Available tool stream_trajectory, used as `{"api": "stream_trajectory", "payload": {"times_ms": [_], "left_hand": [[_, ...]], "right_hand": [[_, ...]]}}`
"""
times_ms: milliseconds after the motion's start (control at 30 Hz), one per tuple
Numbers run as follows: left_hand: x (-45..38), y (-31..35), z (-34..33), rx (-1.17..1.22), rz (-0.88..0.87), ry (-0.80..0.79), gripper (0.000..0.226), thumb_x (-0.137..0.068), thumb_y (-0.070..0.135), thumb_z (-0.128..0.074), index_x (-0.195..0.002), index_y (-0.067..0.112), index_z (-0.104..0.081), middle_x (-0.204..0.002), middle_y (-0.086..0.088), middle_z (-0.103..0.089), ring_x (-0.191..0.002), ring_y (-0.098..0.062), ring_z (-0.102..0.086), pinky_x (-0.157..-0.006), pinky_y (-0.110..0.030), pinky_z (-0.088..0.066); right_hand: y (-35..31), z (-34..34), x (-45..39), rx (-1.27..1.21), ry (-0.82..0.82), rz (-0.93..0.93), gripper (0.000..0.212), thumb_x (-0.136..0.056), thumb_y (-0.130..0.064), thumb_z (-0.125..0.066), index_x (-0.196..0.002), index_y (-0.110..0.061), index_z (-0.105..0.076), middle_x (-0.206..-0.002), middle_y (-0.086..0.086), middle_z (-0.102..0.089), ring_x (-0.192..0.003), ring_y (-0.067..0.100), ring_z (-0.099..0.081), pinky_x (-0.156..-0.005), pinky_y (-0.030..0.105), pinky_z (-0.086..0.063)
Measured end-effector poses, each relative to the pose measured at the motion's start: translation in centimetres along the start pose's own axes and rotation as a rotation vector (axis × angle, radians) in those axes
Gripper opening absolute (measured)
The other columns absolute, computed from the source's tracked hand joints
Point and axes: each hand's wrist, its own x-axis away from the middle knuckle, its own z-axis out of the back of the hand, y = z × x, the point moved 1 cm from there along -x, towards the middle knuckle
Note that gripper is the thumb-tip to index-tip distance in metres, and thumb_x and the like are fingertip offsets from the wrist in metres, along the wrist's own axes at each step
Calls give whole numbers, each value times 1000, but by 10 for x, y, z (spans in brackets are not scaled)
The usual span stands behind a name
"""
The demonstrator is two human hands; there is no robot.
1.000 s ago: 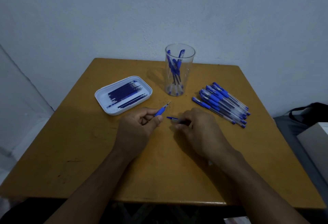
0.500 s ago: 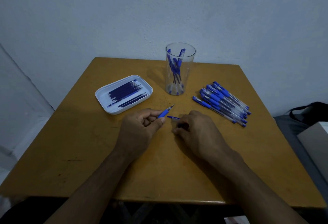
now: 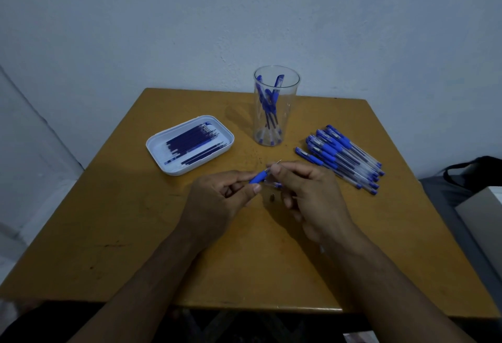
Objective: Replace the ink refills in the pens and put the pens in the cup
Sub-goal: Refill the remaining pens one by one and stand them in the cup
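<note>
Left hand [image 3: 217, 201] fingers pinch pen [image 3: 259, 177]; right hand [image 3: 307, 190] fingers pinch its tip.

You are pinching a blue-gripped pen [image 3: 260, 177] in your left hand [image 3: 217, 201] while your right hand [image 3: 309, 193] is holding its cap [image 3: 275, 184] at the tip, above the desk [image 3: 135, 234], near the cup [image 3: 274, 106].

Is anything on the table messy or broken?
Nothing looks broken or spilled. One small dark bit lies loose on the table between the hands; it is too small to identify. The pens lie in a heap.
</note>
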Motion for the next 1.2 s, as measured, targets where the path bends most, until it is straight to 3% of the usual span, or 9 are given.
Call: {"api": "stream_trajectory", "payload": {"times_ms": [167, 367, 467, 567, 667, 800, 867, 1000, 1200], "left_hand": [[0, -4, -1, -35, 10, 6, 24, -87, 35, -72, -110, 38, -70, -74, 3, -72, -65, -20, -67, -55, -30, -54], [0, -8, -3, -42, 31, 25, 21, -88, 26, -75, -108, 35, -72, -72, 0, -70, -66, -24, -64, -61, -36, -56], [0, -7, -3, -60, 31, 35, 22, -90, 26, -75, -107, 38, -71, -73, -1, -70, -66, -25, -64, -60, -38, -55], [-1, -6, -3, -79, 21, 35, 24, -90, 25, -74, -107, 41, -69, -74, 0, -70, -66, -23, -64, -61, -38, -55], [0, -6, -3, -84, 13, 42, 24, -90, 25, -74, -107, 42, -69, -73, -1, -70, -65, -25, -63, -61, -41, -54], [1, -10, -3, -106, 16, 38, 22, -91, 27, -74, -112, 33, -73, -73, 0, -70, -65, -27, -63, -61, -47, -55], [1, -11, -4, -113, 23, 36, 23, -91, 27, -74, -114, 29, -74, -73, 0, -70, -65, -26, -63, -61, -45, -55], [1, -10, -4, -119, 11, 28, 22, -91, 28, -73, -113, 31, -72, -73, 1, -70, -65, -24, -63, -61, -42, -56], [1, -9, -4, -129, -2, 26, 23, -92, 26, -72, -113, 34, -70, -73, 0, -69, -64, -25, -62, -60, -45, -55]], "right_hand": [[-7, 3, -4, -217, 146, 44, 20, -105, -20, -51, -110, -2, -58, -92, 11, -77, -55, 17, -62, -37, 26, -43], [-14, 34, -17, -337, 475, 136, 9, -104, -9, -52, -109, -14, -57, -78, 6, -74, -60, 12, -58, -45, 26, -47], [-13, 47, -17, -126, 395, 27, 27, -91, 3, -61, -113, -13, -65, -81, 7, -73, -65, 10, -57, -49, 26, -43], [-5, 54, -12, 133, 310, -17, 28, -91, 0, -66, -114, -15, -71, -85, 15, -72, -64, 12, -59, -54, 26, -45], [-3, 62, -6, 332, 268, -41, 26, -93, -6, -66, -116, -17, -72, -75, 4, -68, -62, 11, -60, -58, 30, -48], [-6, 72, 3, 596, 174, -89, 24, -98, -13, -61, -84, -30, -70, -71, -2, -70, -59, 10, -60, -55, 33, -53], [-3, 75, 4, 752, 155, -100, 30, -100, -15, -58, -77, -34, -65, -71, 0, -69, -57, 10, -60, -47, 24, -47], [4, 73, 3, 914, 161, -126, 20, -100, -16, -57, -105, -19, -76, -78, -2, -70, -63, 9, -64, -48, 17, -43], [8, 66, 4, 983, 138, -130, 17, -99, -16, -59, -106, -16, -75, -80, 0, -69, -64, 9, -65, -53, 23, -52]]}}
